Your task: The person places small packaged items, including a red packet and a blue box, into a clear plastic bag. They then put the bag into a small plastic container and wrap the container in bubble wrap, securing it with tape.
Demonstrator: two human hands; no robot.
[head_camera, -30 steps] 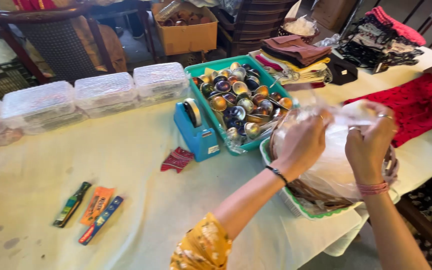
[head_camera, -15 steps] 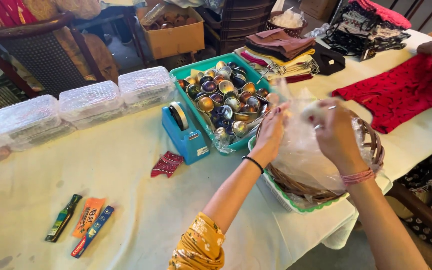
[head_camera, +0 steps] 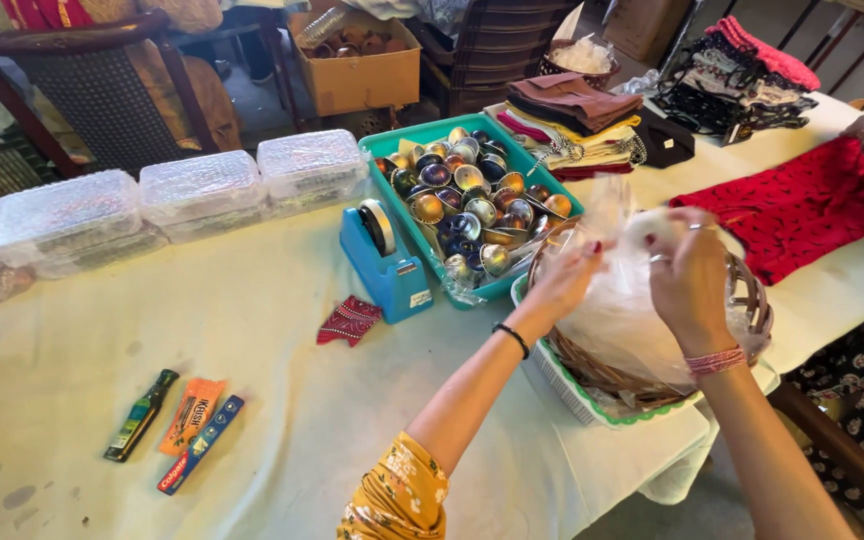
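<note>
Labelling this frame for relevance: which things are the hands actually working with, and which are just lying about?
In hand:
left hand and right hand, both gripping the clear plastic wrap
wicker basket under the wrap
white and green tray beneath the basket

Lying about:
blue tape dispenser
teal tray of shiny round pieces
red cloth
three small packets
clear lidded boxes
</note>
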